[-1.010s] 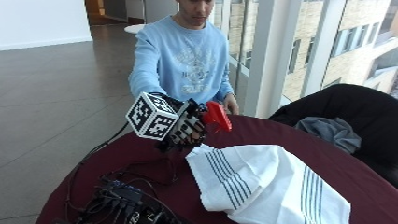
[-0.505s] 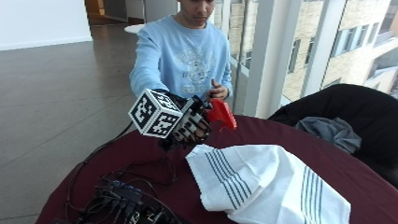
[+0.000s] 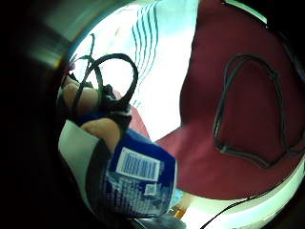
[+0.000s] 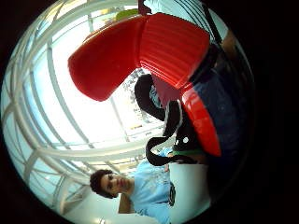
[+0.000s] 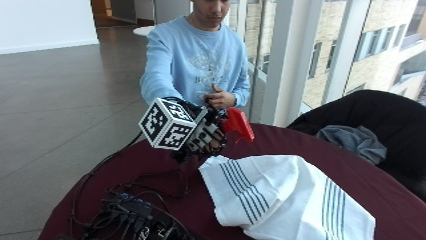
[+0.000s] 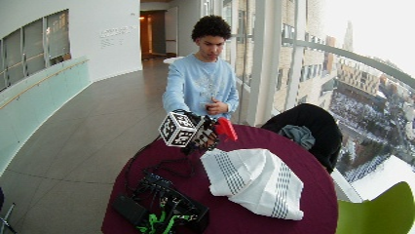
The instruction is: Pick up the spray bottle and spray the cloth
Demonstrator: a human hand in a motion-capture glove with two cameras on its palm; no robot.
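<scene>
My gloved right hand grips a spray bottle and holds it in the air over the table's far left part. Its red spray head points toward the right, above the cloth's near corner. The blue labelled body fills the palm, with fingers curled round it. In the thumb side view the red head and trigger sit close up. A white cloth with dark stripes lies bunched on the dark red round table, just right of and below the bottle. The wide view shows the hand and cloth.
Black cables and electronics lie at the table's front left, and a cable loop rests on the tabletop. A black chair with a grey garment stands at the right. The person's bare left hand is at the chest.
The gloved hand with the bottle has hardly shifted. The bare left hand has come up slightly toward the chest.
</scene>
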